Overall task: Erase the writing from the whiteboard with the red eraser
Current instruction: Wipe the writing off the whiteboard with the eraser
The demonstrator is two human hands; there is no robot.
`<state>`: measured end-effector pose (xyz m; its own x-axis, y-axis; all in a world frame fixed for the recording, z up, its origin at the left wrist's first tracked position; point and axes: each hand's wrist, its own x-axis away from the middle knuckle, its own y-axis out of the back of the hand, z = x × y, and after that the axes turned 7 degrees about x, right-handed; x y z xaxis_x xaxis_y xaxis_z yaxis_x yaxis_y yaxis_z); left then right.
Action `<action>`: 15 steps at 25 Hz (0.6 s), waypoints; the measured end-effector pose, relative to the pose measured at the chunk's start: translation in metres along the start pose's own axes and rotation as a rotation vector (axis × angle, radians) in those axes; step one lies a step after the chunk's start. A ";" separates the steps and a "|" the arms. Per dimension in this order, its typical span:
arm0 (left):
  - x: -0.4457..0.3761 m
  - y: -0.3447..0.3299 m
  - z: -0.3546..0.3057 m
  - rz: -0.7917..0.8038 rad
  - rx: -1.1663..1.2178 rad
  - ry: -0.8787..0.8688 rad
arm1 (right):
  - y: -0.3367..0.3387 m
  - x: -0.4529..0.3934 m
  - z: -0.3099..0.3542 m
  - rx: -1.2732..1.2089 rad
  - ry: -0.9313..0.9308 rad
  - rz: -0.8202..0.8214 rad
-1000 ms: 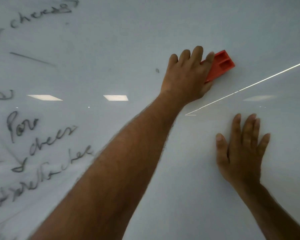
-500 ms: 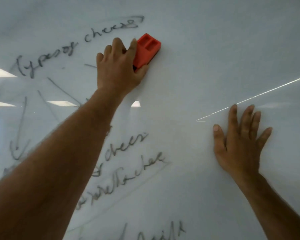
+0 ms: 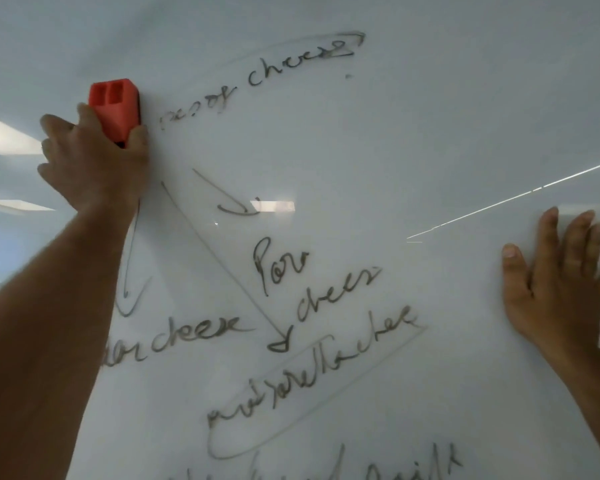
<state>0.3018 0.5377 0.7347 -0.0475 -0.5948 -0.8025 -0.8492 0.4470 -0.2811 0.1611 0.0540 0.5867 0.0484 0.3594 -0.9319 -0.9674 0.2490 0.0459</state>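
Note:
A glossy whiteboard (image 3: 413, 126) fills the whole view. My left hand (image 3: 94, 161) grips the red eraser (image 3: 115, 107) and presses it flat on the board at the upper left. Just right of the eraser are the partly wiped word fragment (image 3: 198, 107) and "cheese" (image 3: 298, 65). Below lie thin arrows (image 3: 222, 258) and more black handwriting (image 3: 312, 368) across the middle and bottom. My right hand (image 3: 565, 282) rests flat on the board at the right edge, fingers spread, holding nothing.
Ceiling lights reflect in the board at the left edge (image 3: 7, 136) and near the middle (image 3: 272, 205). A thin bright line (image 3: 513, 199) runs diagonally across the right part. The board's upper right area carries no writing.
My left hand has swept the eraser leftward across the top line, wiping away the start of that line. The view has shifted left with it. My right hand stays planted on the board.

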 end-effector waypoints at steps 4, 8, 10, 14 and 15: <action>-0.001 -0.002 -0.015 -0.042 0.025 0.093 | 0.001 0.001 0.003 0.006 0.013 -0.020; -0.004 -0.013 -0.051 -0.017 0.018 0.017 | -0.003 0.001 0.001 0.025 0.012 -0.026; -0.004 -0.020 -0.077 -0.003 0.008 -0.043 | -0.005 0.001 -0.001 0.037 0.016 -0.044; 0.000 -0.035 -0.126 0.007 0.038 -0.120 | -0.007 0.001 -0.002 0.058 0.013 -0.032; 0.001 -0.039 -0.137 0.008 0.045 -0.139 | -0.007 0.001 -0.002 0.062 0.013 -0.028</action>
<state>0.2628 0.4286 0.8170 0.0213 -0.4944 -0.8690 -0.8246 0.4828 -0.2949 0.1673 0.0505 0.5851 0.0718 0.3395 -0.9379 -0.9485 0.3141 0.0411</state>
